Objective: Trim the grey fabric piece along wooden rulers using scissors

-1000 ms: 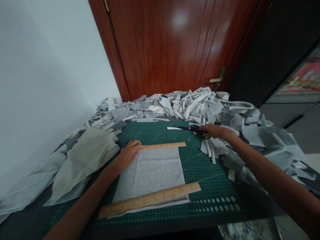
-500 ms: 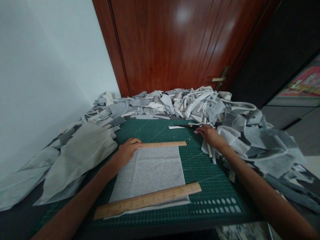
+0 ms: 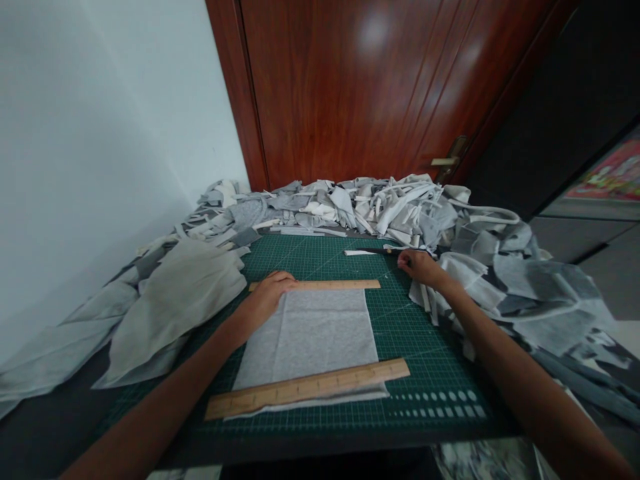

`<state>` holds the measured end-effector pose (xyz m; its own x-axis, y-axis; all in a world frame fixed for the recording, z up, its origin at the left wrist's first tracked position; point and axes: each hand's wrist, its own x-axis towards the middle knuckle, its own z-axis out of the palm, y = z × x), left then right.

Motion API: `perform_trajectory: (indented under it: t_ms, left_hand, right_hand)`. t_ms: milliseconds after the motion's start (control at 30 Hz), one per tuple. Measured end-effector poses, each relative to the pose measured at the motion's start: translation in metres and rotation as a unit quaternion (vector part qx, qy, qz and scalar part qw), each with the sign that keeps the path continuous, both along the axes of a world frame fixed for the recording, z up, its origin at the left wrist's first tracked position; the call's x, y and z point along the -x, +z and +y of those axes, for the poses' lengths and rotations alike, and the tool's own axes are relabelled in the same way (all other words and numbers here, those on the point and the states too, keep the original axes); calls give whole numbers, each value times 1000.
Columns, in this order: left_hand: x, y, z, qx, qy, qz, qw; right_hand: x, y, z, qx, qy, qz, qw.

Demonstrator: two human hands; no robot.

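We see the left hand [image 3: 273, 292] over a thin wooden ruler [image 3: 340, 285], fingers close together, and the right hand [image 3: 420, 267], fingers curled narrow, at dark scissors [image 3: 373, 251]; whether either grips, we cannot tell. Nearer us than the left fingers, gray cloth [image 3: 325, 327] lies on a green mat [image 3: 400, 327], a wider ruler [image 3: 310, 387] across its near edge. Beyond both hands, we find heaped fabric scraps [image 3: 345, 207].

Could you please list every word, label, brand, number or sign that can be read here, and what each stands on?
No text can be read.
Near wooden ruler: markings too small to read.
Far wooden ruler: markings too small to read.
Green cutting mat: grid and white shapes, no legible numbers.
Red picture at right: too blurred to tell.
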<state>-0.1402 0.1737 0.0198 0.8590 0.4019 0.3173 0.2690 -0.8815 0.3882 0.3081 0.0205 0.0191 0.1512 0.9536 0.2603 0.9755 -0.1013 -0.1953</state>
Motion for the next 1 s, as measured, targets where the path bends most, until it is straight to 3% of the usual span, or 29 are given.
perform_trajectory:
  t_ms: [333, 567, 767, 1000]
  left_hand:
    - [-1, -3, -3, 7, -8, 4, 1000]
    - [-1, -2, -6, 9, -4, 7, 1000]
    - [-2, -12, -5, -21, -4, -8, 1000]
    - [-3, -9, -10, -27, -21, 2, 999]
  right_hand:
    - [43, 6, -7, -28, -5, 41, 999]
    - [71, 8, -6, -96, 109, 141, 979]
    - [117, 21, 1, -55, 156, 270, 949]
    - [183, 20, 26, -101, 210, 251, 939]
